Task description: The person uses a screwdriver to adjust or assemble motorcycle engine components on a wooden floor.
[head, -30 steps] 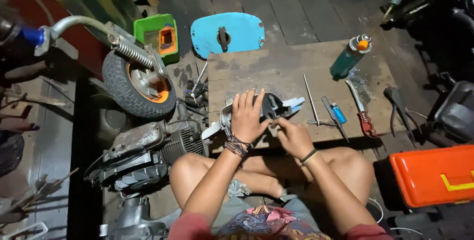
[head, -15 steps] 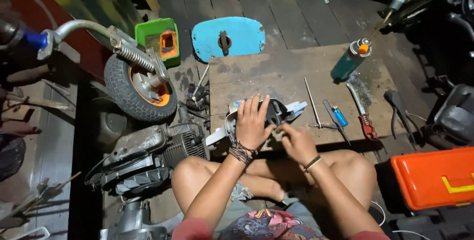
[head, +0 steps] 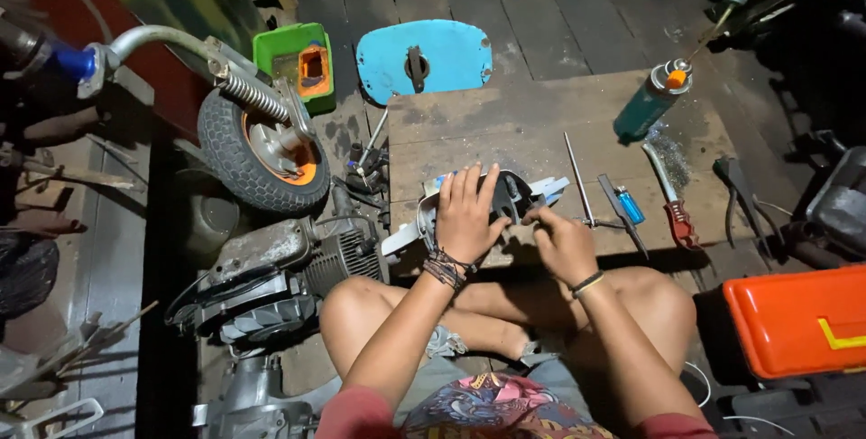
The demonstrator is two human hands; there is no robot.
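Observation:
I sit cross-legged at a low wooden board (head: 505, 123). My left hand (head: 467, 215) lies flat with fingers spread on a dark and white plastic scooter cover (head: 519, 195) resting on the board's near edge. My right hand (head: 559, 239) is closed at the cover's right side, fingertips pinched on it; whether a small tool or part is in the fingers is hidden. A thin metal rod (head: 575, 177) and a blue-handled screwdriver (head: 622, 209) lie just right of that hand.
A teal spray can (head: 651, 101), red-handled pliers (head: 672, 195) and dark cutters (head: 738, 188) lie on the board's right. A blue panel (head: 424, 58), a green box (head: 302, 64), a small wheel (head: 262, 155) and an engine (head: 280, 268) are left; an orange toolbox (head: 798, 317) is right.
Both hands and the cover stay in the same spot; my left fingers have spread flatter over the cover. The view has shifted slightly.

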